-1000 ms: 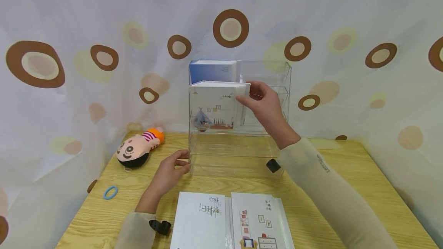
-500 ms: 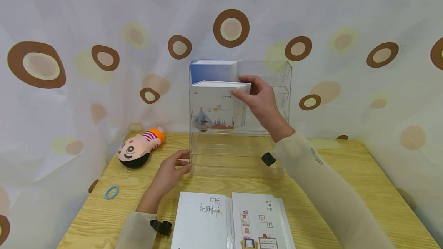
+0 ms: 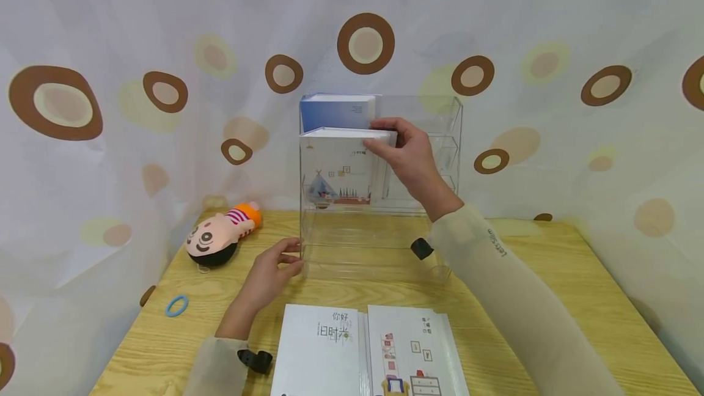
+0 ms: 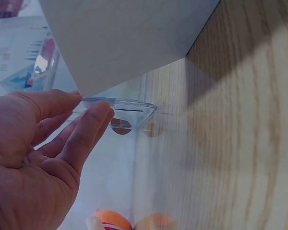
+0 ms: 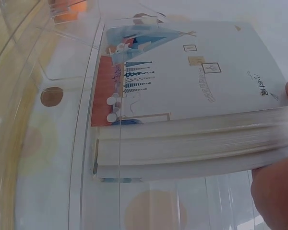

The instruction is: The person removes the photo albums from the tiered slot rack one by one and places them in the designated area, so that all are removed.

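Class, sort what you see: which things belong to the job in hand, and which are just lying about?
Belonging to the job:
clear rack, left hand at its side
tent-cover book, pinched by the right hand
blue book in the rack
probably the lettered book and drawer-cover book in front

Probably just lying about:
plush doll
blue ring

Head camera: set above the desk, facing forward and down; mid range, the clear rack near frame centre. Left wrist camera: close range, facing the left grip and the rack's edge, desk surface at frame right. Right wrist camera: close range, facing the tent-cover book, scene-up toward frame right. Overlap: all three views include book and rack.
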